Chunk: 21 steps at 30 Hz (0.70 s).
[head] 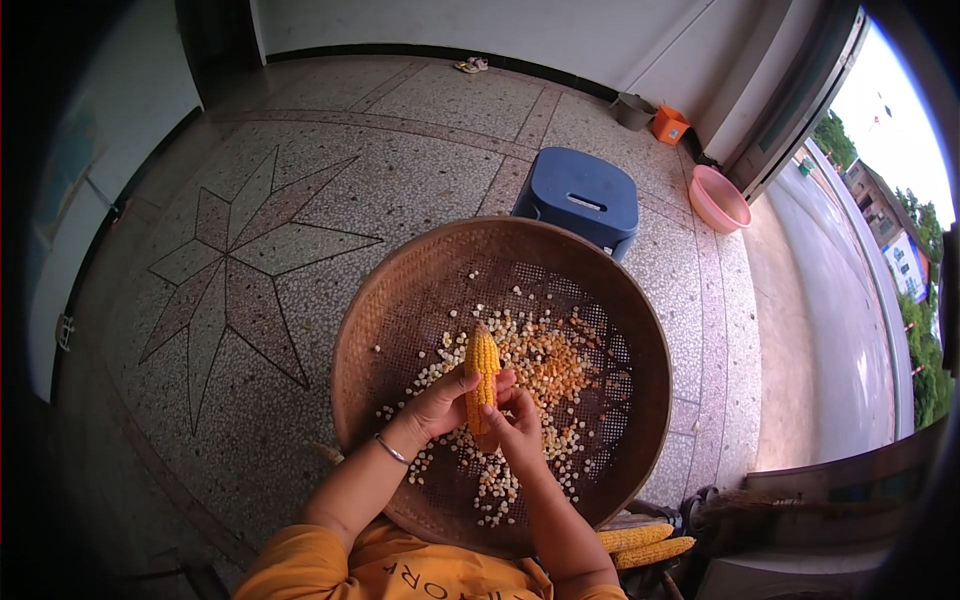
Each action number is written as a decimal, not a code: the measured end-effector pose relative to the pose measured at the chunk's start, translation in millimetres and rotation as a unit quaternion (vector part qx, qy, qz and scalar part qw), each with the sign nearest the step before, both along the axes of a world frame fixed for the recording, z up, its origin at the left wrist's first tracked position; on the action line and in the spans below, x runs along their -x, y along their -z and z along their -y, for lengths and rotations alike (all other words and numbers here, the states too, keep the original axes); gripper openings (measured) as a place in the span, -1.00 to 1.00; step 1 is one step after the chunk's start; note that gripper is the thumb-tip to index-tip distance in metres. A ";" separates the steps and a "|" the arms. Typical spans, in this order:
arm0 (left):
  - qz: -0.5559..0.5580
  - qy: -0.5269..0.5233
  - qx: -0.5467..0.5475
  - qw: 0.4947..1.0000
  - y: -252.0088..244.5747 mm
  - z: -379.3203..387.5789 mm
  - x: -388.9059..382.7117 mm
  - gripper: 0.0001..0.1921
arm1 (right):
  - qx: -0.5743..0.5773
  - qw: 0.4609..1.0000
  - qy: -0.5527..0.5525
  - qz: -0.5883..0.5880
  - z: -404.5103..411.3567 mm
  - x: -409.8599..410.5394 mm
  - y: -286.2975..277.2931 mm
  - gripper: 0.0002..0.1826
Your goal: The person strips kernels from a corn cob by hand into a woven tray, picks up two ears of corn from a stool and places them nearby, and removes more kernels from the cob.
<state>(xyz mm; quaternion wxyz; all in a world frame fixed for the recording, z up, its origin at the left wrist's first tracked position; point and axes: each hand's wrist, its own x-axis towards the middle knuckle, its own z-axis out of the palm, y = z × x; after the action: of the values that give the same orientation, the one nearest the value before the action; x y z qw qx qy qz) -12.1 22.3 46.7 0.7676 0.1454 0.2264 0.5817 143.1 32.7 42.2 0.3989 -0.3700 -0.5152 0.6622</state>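
An ear of yellow corn [481,375] is held upright in the view over a round woven bamboo sieve [405,277]. My left hand [446,405], with a metal bangle at the wrist, wraps the ear from the left side. On the right, my right hand [517,424] has its thumb pressed on the lower part of the cob, where some of the reddish core shows. Loose corn kernels [551,367], white and orange-yellow, lie scattered beneath both hands on the mesh.
Beyond the sieve stands a blue plastic stool [585,187]. More corn ears [652,551] lie at its lower right. Farther off are a pink basin [720,199], an orange container [670,124], a grey bucket [634,112] and a pair of shoes [472,65] by the wall.
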 end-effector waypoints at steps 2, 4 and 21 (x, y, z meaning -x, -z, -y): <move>0.001 -0.005 -0.001 1.000 -0.2 0.7 0.3 -0.34 | 0.008 1.000 -0.005 -0.022 -0.4 0.3 0.0 -0.68; 0.006 -0.005 0.001 1.000 1.5 0.4 0.7 -0.33 | 0.006 1.000 -0.002 -0.026 0.4 0.2 -3.8 -0.72; 0.069 -0.013 0.030 0.997 4.5 -0.9 0.7 -0.36 | -0.104 0.969 0.220 0.035 -10.6 -7.1 -0.9 -0.55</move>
<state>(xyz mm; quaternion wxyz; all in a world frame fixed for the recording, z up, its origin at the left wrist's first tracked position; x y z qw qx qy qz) -12.8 23.3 42.2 0.7777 0.0786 0.1926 0.5932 150.2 43.3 43.1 0.5531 -0.4533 -0.5007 0.4878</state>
